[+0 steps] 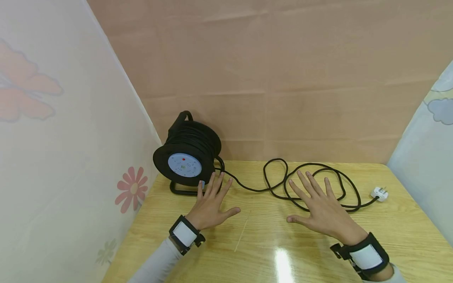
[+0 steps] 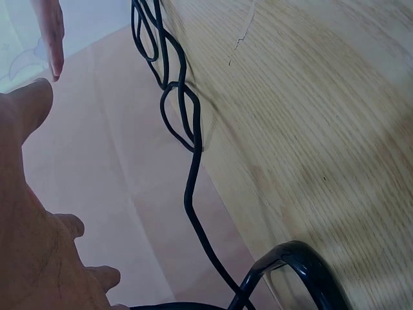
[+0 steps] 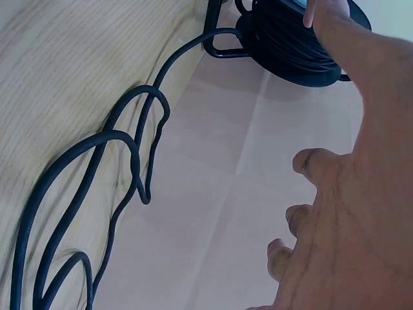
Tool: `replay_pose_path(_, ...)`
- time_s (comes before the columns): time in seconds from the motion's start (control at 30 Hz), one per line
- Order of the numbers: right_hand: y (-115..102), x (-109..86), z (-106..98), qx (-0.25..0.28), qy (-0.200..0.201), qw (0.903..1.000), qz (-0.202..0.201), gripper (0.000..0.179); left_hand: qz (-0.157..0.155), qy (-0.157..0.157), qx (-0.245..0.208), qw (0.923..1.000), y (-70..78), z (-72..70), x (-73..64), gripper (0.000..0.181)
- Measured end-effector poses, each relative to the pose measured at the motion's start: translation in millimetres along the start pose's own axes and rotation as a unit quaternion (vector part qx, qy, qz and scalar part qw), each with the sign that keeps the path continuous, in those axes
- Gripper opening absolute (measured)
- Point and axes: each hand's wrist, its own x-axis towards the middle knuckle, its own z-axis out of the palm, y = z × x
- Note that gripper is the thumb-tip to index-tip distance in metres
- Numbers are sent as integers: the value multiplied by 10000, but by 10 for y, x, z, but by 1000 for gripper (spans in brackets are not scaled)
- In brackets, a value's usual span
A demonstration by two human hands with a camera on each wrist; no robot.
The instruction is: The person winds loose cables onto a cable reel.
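Note:
A black cable reel (image 1: 191, 141) with a pale round socket panel stands on its tube frame at the back left. From it a black cord (image 1: 255, 190) runs right into loose loops and ends in a white plug (image 1: 380, 193). My left hand (image 1: 210, 208), fingers spread, is nearest the reel, and its fingertips overlap the frame's foot in the head view. My right hand (image 1: 323, 214) is spread too, with its fingers over the near side of the loops in that view. Neither hand holds anything. In the right wrist view the cord loops (image 3: 90, 155) lie left of the hand.
The wooden table (image 1: 262, 236) carries everything. A brown paper-like sheet (image 1: 283, 78) hangs behind it. Pale printed sheets flank it, the left one (image 1: 70, 157) close beside the reel and the right one (image 1: 431, 165) past the plug.

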Motion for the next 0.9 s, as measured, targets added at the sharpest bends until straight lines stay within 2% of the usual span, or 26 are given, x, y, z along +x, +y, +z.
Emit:
replay_pose_path(0.47,-16,26,-12,-21,71,10000,-61,98,5,44,-132,9999,-13,-29,-21,89)
replay_pose_path(0.9,-149,269,-19,333,84,9994,-35,91,-261,213,-852,9958,-51,-121,45,79)
